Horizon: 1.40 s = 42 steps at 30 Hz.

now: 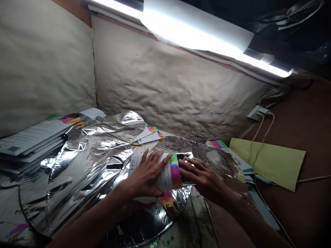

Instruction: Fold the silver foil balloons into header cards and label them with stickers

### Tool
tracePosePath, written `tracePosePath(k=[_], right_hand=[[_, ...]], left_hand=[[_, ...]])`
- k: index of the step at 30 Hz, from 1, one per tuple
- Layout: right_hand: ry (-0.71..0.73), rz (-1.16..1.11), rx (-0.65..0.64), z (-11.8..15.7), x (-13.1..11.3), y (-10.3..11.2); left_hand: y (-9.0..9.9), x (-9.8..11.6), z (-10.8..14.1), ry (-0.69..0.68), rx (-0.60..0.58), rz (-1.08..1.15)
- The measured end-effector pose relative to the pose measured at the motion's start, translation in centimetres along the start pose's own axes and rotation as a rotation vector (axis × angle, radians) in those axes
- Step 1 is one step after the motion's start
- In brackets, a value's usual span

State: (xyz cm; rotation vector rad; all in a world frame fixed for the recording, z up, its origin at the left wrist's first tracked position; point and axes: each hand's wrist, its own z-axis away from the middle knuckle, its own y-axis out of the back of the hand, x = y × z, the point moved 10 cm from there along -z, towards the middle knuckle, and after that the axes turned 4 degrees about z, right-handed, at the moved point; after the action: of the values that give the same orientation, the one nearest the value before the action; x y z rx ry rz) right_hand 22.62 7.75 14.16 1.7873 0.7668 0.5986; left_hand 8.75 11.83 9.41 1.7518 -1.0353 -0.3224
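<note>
A printed cardboard box [165, 175], white with small text and a green, yellow, magenta and orange band, lies on silver foil. Spread across its top, the fingers of my left hand [148, 170] grip it, with the thumb along the near edge. My right hand [200, 174] is at the box's right end, fingers stretched out and fingertips touching that end. Something dark shows between the fingertips and the box; I cannot make out what it is. The crumpled silver foil sheet [95, 165] spreads under and around the box.
Printed white cards or flat boxes [33, 137] are stacked at the left. More printed pieces [232, 155] and a yellow sheet [271, 162] lie at the right, with white cables running over them. A lit tube lamp [193, 34] hangs above; a paper-covered wall [165, 86] stands behind.
</note>
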Motion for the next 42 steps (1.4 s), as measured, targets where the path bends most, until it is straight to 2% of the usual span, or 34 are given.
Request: tracePosePath(k=[2,5,7,8,10,14,18,20,21,22,25,26,27,28,31,33,35,38,40,42], right_hand=[[-0.153,-0.143,0.017,-0.2,2.1,0.6],[-0.490,-0.513,0.135,0.2,6.4,0.9],[-0.639,-0.727,0.199,0.0,7.6,-0.2],[-0.654,-0.795,0.207,-0.6,7.4,-1.0],[-0.588,-0.909,0.144,-2.7,5.6,-2.8],[-0.403,-1.207,-0.155,-6.7,0.7,-6.1],[-0.255,-1.316,-0.395,-8.7,-1.2,-6.5],[-0.217,-1.283,-0.425,-9.4,-1.3,-6.3],[-0.226,-1.218,-0.358,-9.7,-0.8,-5.9],[-0.259,-1.116,-0.219,-10.1,0.0,-5.2],[-0.433,-0.735,0.401,-8.5,2.7,-1.1],[-0.489,-0.697,0.549,-7.4,3.0,-0.4],[-0.533,-0.744,0.630,-6.5,3.3,-0.6],[-0.564,-0.870,0.643,-6.1,3.5,-1.4],[-0.612,-1.345,0.473,-5.7,3.7,-5.0],[-0.659,-1.495,0.355,-4.8,4.0,-6.4],[-0.704,-1.537,0.277,-3.4,4.3,-7.1],[-0.686,-1.548,0.174,-1.6,3.9,-7.7],[-0.658,-1.526,0.110,-0.9,3.4,-8.2],[-0.648,-1.479,0.064,-0.4,3.2,-9.0]], left_hand=[[0.9,-1.1,0.0,0.073,0.090,-0.088],[2.1,-2.1,0.1,0.133,0.183,-0.214],[2.5,-2.0,0.0,0.132,0.214,-0.257],[2.7,-1.8,-0.1,0.129,0.226,-0.269],[2.8,-1.2,-0.1,0.122,0.249,-0.286],[2.6,-0.4,-0.1,0.081,0.266,-0.325],[2.7,-1.0,0.1,0.088,0.304,-0.358],[3.3,-1.2,0.1,0.111,0.353,-0.370],[3.8,-1.3,0.3,0.138,0.394,-0.374],[4.4,-1.5,0.4,0.178,0.441,-0.374],[5.8,-1.8,1.2,0.297,0.564,-0.349],[6.0,-1.6,1.4,0.304,0.590,-0.338],[6.1,-1.3,1.5,0.295,0.603,-0.324],[6.1,-1.0,1.6,0.281,0.606,-0.302],[5.9,-1.1,1.4,0.285,0.543,-0.122],[5.1,-2.3,1.2,0.363,0.430,0.136],[3.3,-3.3,0.8,0.446,0.263,0.490],[-0.2,-2.5,0.2,0.472,0.039,1.075],[-1.9,-1.5,-0.3,0.453,-0.035,1.378],[-3.5,-1.4,-0.4,0.487,-0.073,1.502]])
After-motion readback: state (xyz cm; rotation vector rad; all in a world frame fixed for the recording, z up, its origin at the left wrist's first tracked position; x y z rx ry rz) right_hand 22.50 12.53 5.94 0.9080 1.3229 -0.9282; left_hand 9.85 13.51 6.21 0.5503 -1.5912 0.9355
